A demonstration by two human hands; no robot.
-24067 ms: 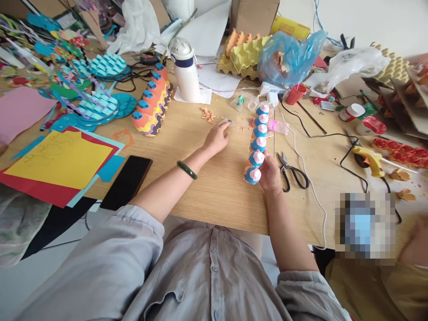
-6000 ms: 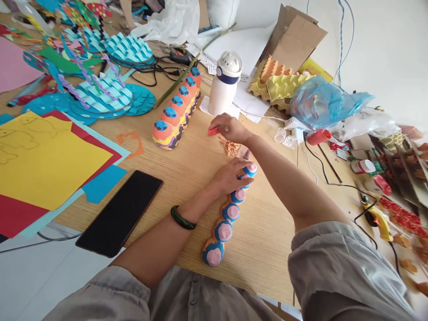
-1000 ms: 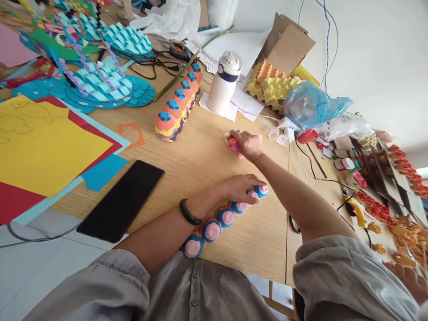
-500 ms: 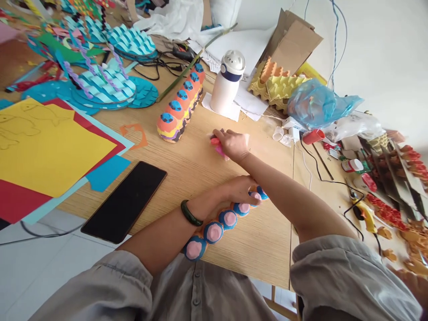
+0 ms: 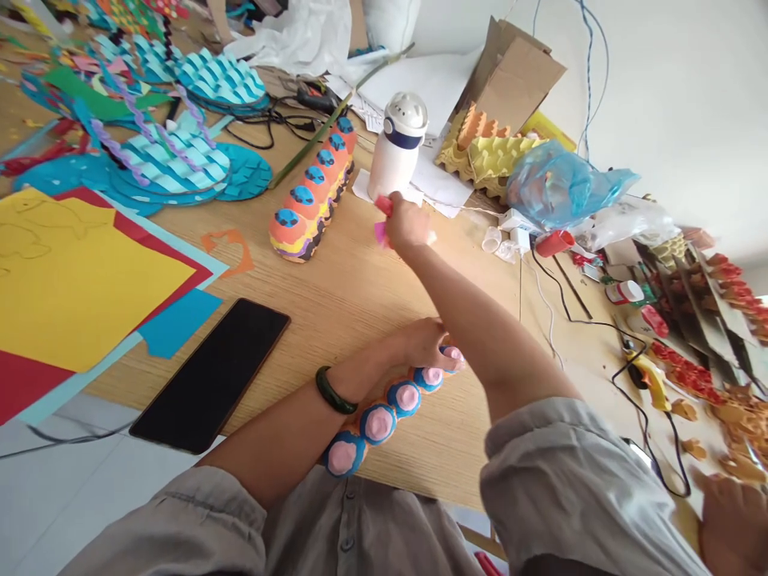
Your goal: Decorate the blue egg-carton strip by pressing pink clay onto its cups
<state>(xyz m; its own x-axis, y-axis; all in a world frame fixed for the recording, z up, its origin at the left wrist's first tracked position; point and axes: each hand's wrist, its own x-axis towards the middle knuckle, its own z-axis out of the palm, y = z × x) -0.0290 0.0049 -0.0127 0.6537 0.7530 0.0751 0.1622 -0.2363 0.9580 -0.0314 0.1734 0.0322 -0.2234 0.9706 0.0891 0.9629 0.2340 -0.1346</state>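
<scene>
My left hand (image 5: pixel 427 344), with a dark green bangle on its wrist, is closed around the far end of a strip of bumpy egg carton (image 5: pixel 379 424). The strip's domes are orange at the base, ringed in blue and topped with pink lumps. My right hand (image 5: pixel 406 224) reaches across the left one, in front of a white bottle (image 5: pixel 393 164). Its fingers are wrapped round a small red and pink packet (image 5: pixel 382 232), whose exact kind I cannot make out. A finished-looking orange strip (image 5: pixel 312 196) with blue-patterned tops lies to the left.
A black phone (image 5: pixel 210 376) and coloured paper sheets (image 5: pixel 90 280) lie left. Woven blue paper crafts (image 5: pixel 174 160) fill the back left. Yellow egg cartons (image 5: pixel 492 156), a blue plastic bag (image 5: pixel 552 188) and cables stand back right. Another person's hand (image 5: pixel 735 512) shows at lower right.
My right hand has moved farther from me, toward the bottle, with the red and pink packet. My left hand keeps its hold on the egg carton strip. The view has shifted slightly.
</scene>
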